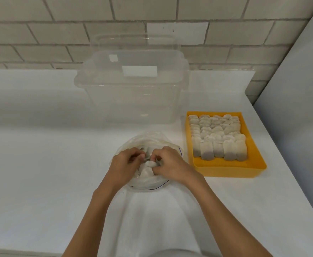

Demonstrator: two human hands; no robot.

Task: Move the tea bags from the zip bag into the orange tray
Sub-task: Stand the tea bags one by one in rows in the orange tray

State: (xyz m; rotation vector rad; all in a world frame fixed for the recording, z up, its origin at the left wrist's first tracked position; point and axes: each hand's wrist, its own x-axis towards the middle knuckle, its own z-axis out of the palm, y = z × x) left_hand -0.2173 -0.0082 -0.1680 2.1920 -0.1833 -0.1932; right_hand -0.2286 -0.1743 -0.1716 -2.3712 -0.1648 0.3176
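A clear zip bag [148,140] lies open on the white counter, with pale tea bags [146,168] bunched inside it. Both my hands are inside the bag's mouth. My left hand [124,165] pinches tea bags at the left side of the pile. My right hand [167,164] grips tea bags at the right side. To the right stands the orange tray [226,170], filled with rows of several tea bags [216,135]; a strip at its near end is bare.
A large clear plastic tub [133,93] stands behind the zip bag, its lid leaning against the white brick wall [41,34]. The counter's right edge [285,145] runs diagonally past the tray, next to a grey panel.
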